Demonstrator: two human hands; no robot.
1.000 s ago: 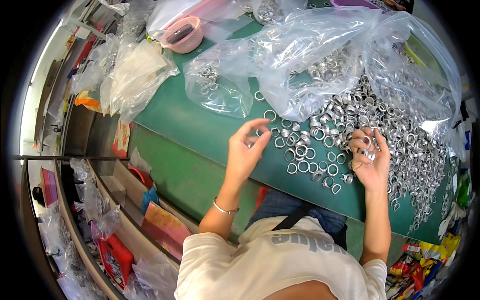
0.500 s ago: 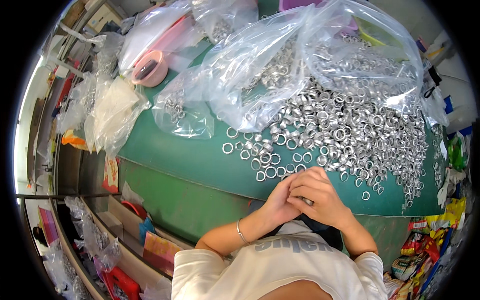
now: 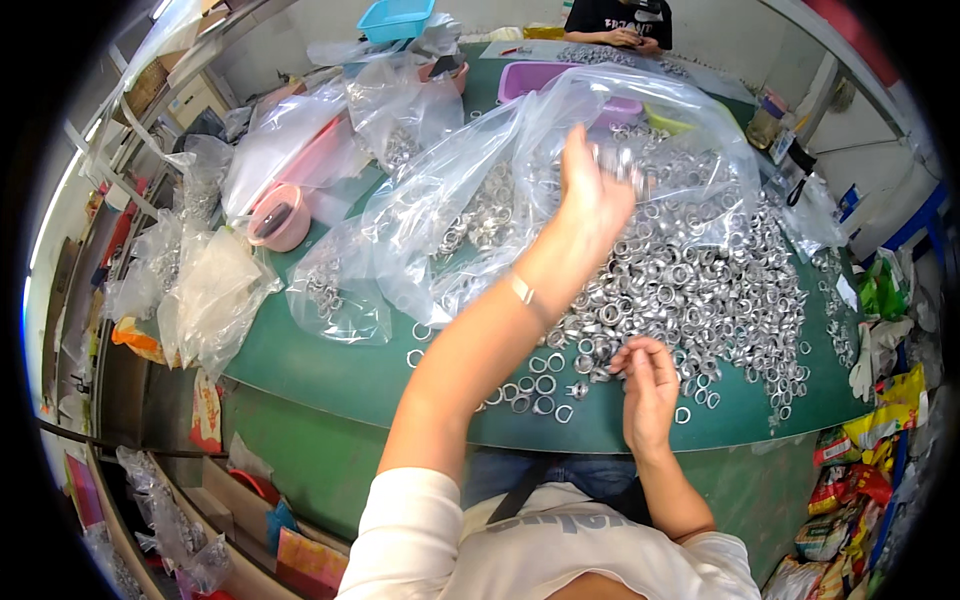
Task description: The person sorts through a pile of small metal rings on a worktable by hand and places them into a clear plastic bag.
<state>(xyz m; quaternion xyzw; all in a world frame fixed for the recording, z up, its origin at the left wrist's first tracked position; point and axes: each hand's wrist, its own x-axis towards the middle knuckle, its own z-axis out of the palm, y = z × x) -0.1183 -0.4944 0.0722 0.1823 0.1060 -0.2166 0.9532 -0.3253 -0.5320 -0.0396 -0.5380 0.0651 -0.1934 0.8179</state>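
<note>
A large heap of silver metal rings covers the right half of the green table. My left arm stretches far over it, and my left hand is above the heap beside a clear plastic bag. Blurred rings show at its fingers; whether they are gripped or falling away I cannot make out. My right hand is at the heap's near edge, fingers curled toward the thumb, with anything between them hidden. Several loose rings lie on the table left of it.
The clear plastic bag drapes over the heap's far side. A pink bowl holding a dark object is at left, and a purple basin stands behind. Across the table sits another person. Colourful packets are stacked at right.
My hands were together at the table's near edge and are now apart. My left hand has reached far forward over the heap; my right has moved slightly forward. The view has tilted up.
</note>
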